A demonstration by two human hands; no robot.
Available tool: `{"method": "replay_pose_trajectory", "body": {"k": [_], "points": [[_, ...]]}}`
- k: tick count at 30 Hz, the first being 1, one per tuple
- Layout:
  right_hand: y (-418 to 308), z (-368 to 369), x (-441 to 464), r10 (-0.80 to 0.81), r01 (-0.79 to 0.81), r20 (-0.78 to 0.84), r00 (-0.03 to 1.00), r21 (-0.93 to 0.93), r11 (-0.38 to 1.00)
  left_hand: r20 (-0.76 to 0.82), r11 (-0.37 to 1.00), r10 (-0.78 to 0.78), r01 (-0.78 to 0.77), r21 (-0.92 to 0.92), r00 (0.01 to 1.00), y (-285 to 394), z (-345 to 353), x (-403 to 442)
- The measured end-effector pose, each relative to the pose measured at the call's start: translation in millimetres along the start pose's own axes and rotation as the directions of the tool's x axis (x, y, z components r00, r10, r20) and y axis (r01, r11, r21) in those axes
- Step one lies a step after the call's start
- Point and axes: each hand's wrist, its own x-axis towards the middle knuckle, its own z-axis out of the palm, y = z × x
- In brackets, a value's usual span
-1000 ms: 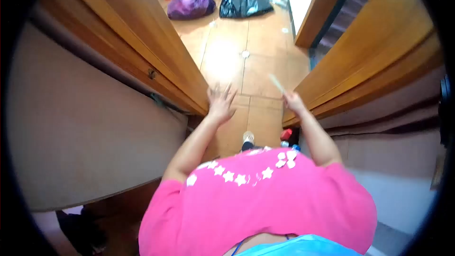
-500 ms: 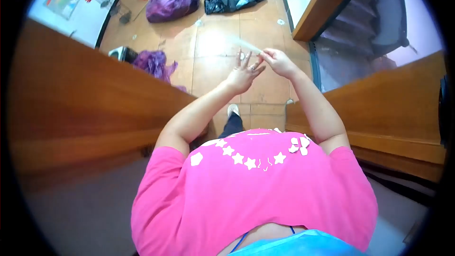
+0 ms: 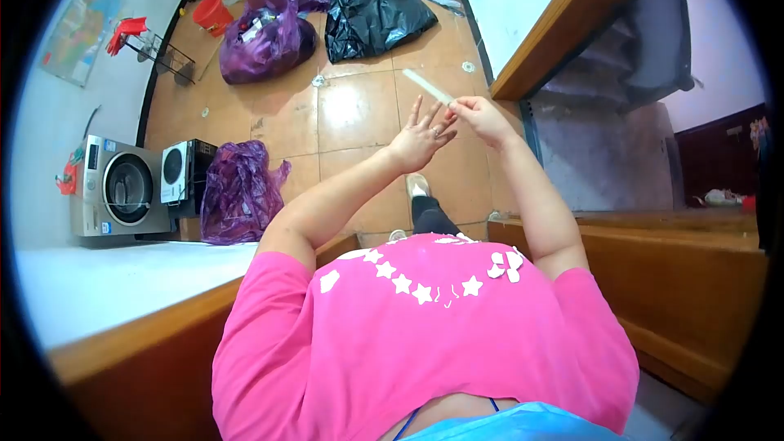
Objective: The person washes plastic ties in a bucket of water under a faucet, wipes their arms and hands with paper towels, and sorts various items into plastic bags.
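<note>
My right hand (image 3: 483,121) pinches a thin, flat, whitish strip (image 3: 426,86) between thumb and fingers; its exact kind I cannot make out. The strip points forward and to the left, over the tiled floor. Just to the left is my left hand (image 3: 415,147), back upward, its fingers spread and a ring on one of them. Its fingertips are close to the near end of the strip; whether they touch it I cannot tell.
Ahead on the floor stand a black bag (image 3: 380,23), a filled purple bag (image 3: 265,41) and a red bucket (image 3: 212,14). To the left are a washing machine (image 3: 122,188) and a crumpled purple bag (image 3: 242,196). A wooden door frame (image 3: 563,28) rises at the right.
The view has moved forward past the wooden edge on the left, so the washing machine now shows. The strip, smeared before, is now sharp. It stays in my right hand; the left fingers remain spread.
</note>
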Motion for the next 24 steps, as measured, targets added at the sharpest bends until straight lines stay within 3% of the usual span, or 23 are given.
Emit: {"method": "replay_pose_trajectory", "body": {"k": [6,8,9,11,13,15,16,17,18,19,21,24], "points": [[14.9,-54.6,104.2,0.055,-0.055,0.002,0.999,0.007,0.998,0.033,0.982,-0.084,0.089,-0.169,0.996,-84.6,29.8,10.5],[15.9,-66.6,141.5,0.107,-0.108,0.019,0.994,0.133,0.985,0.118,0.913,-0.260,0.284,-0.293,0.958,-116.3,42.5,-3.5],[12.8,-73.2,161.8,0.132,-0.139,0.055,0.990,0.160,0.977,0.130,0.910,-0.269,0.296,-0.291,0.954,-131.2,44.7,-12.9],[3.7,-76.0,201.9,0.137,-0.144,0.096,0.986,0.072,0.987,0.277,0.782,-0.486,0.554,-0.284,0.829,-166.3,47.4,-24.2],[-6.0,-65.1,243.3,0.129,-0.127,0.182,0.975,-0.023,0.992,0.218,0.737,-0.583,0.623,-0.263,0.783,-195.5,42.7,-29.3],[-21.2,-39.2,285.0,0.109,-0.079,0.293,0.950,-0.113,0.990,-0.162,0.754,-0.646,0.590,-0.289,0.746,-229.7,22.6,-28.8],[-29.6,-20.4,301.6,0.144,-0.075,0.342,0.928,-0.208,0.975,-0.224,0.745,-0.667,0.636,-0.200,0.711,-242.1,8.1,-24.6],[-36.1,-0.6,318.1,0.175,-0.053,0.394,0.903,-0.302,0.952,-0.241,0.757,-0.649,0.642,-0.120,0.721,-253.7,4.0,-24.7],[-36.1,18.4,335.9,0.075,0.115,0.501,0.862,-0.337,0.934,-0.256,0.763,-0.631,0.645,-0.035,0.733,-269.3,-0.4,-28.6],[-36.6,39.6,353.1,0.056,0.158,0.560,0.826,-0.327,0.931,-0.264,0.719,-0.671,0.695,-0.005,0.693,-284.4,-3.6,-36.4],[-38.5,79.6,380.5,0.199,0.130,0.629,0.752,-0.437,0.890,-0.266,0.776,-0.590,0.626,0.072,0.762,-306.8,-4.9,-56.6],[-55.7,134.4,412.8,0.240,0.180,0.707,0.665,-0.464,0.867,-0.179,0.763,-0.628,0.645,0.054,0.757,-341.3,4.6,-100.4]]}}
